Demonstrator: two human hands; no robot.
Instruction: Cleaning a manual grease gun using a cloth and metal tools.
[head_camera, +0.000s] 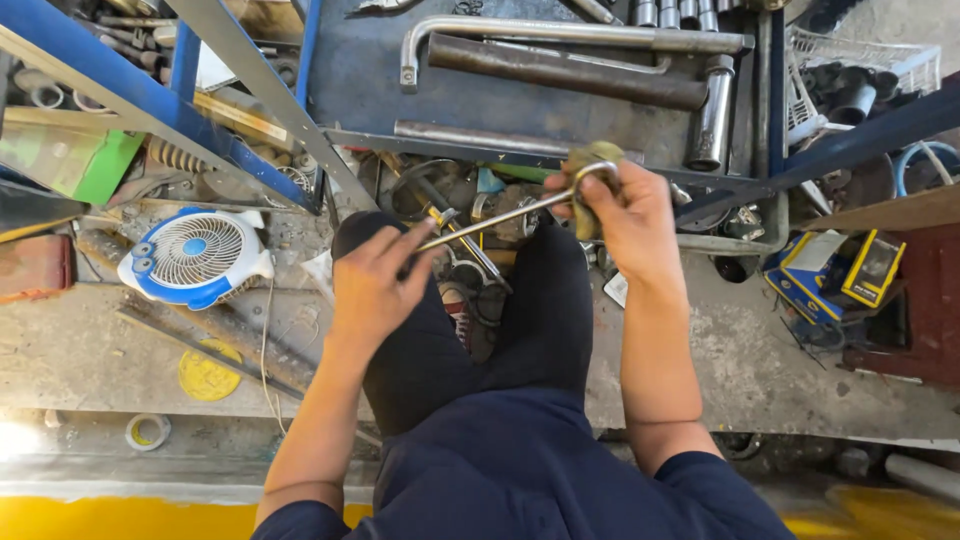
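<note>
Seated person, dark trousers and navy shirt, looking down over own knees at a cluttered workshop floor (90, 350). Landmark: the slim metal rod (500, 215) held across both hands, slanting up toward its right end.

Right hand (625, 215) at the rod's upper end, fingers (590, 190) curled tight around a dirty olive rag (590, 160) that wraps the rod's ring-shaped end; clamped on rag and rod together. Left hand (375, 280) at the rod's lower end, fingers (410, 245) partly spread and stretched out, tips touching the rod there; loose contact, not a full grip.

Directly under the rod: a pile of mixed hand tools and metal parts (470, 260) between the knees. Above the rod: a blue metal tray (360, 80) carrying a long bent chrome bar (560, 32), a rusty brown pipe (560, 68) and a chrome socket (712, 115) standing by the pipe's right end. Well left of the rod: a small blue-and-white fan (195, 255) lying on the floor, a yellow disc (208, 377) and a tape roll (147, 431) lower still. Well right of the rod: blue-and-yellow cartons (835, 275).
</note>
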